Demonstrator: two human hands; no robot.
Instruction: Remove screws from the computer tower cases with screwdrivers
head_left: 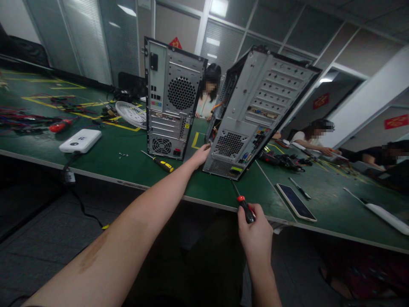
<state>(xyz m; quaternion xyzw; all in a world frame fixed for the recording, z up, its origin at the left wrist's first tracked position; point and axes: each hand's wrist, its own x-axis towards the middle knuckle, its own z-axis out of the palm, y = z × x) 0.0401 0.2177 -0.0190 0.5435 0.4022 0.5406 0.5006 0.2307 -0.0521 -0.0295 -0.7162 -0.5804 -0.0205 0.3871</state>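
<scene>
Two computer cases stand upright on the green table with their backs toward me. My left hand (202, 155) is at the lower left edge of the right computer case (236, 115), holding it, its fingertips partly hidden by the case. That case's left side is open and shows wires within. My right hand (255, 226) is closed round the black and red handle of a screwdriver (245, 208), whose tip is close to the bottom rear edge of the same case. The left computer case (172, 98) stands untouched beside it.
A yellow and black screwdriver (163, 164) and several small screws (123, 155) lie near the left case. Further left are a white power bank (81, 140), a white basket (131, 114) and cables (25, 119). A phone (295, 201) lies at right. Other people sit across the table.
</scene>
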